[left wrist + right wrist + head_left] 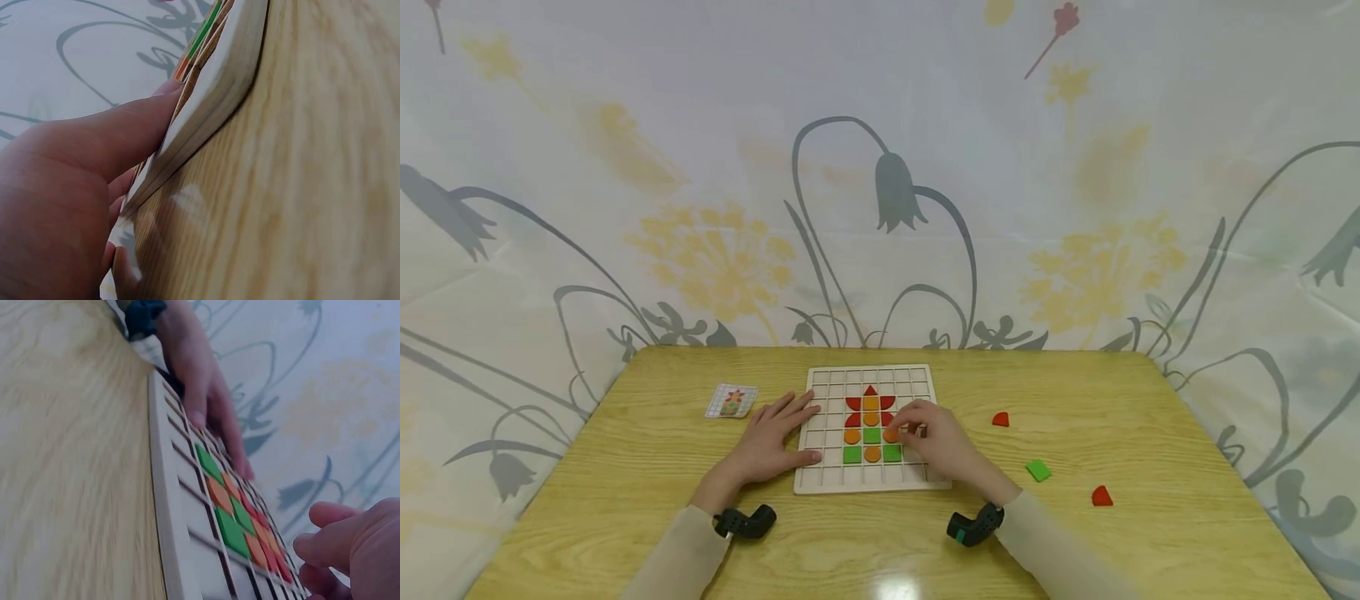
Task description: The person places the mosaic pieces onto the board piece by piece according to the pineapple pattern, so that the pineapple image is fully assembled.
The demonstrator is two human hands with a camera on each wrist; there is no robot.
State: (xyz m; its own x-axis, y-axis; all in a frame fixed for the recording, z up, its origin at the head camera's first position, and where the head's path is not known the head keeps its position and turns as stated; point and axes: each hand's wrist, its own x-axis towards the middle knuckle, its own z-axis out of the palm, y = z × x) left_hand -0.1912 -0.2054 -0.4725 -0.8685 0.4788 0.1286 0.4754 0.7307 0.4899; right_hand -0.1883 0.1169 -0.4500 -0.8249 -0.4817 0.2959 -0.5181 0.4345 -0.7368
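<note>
A pale wooden grid board point(827, 477) lies on the table, bearing red, orange and green flat pieces in a flower-like pattern. My left hand point(765, 446) rests at the board's left edge, its fingers spread; in the left wrist view the thumb point(134, 128) lies over the rim. Over the right part of the pattern is my right hand point(942, 437), fingers bent, tips beside an orange disc point(890, 435). That disc sits in a cell next to a green square point(872, 436). No piece shows between the fingertips in the right wrist view.
A small pattern card point(732, 401) lies left of the board. To the right are two red rounded pieces, one farther back point(1001, 419) and one nearer point(1102, 497), with a green square point(1038, 470) between them. Behind the table hangs a flower-printed cloth point(880, 275).
</note>
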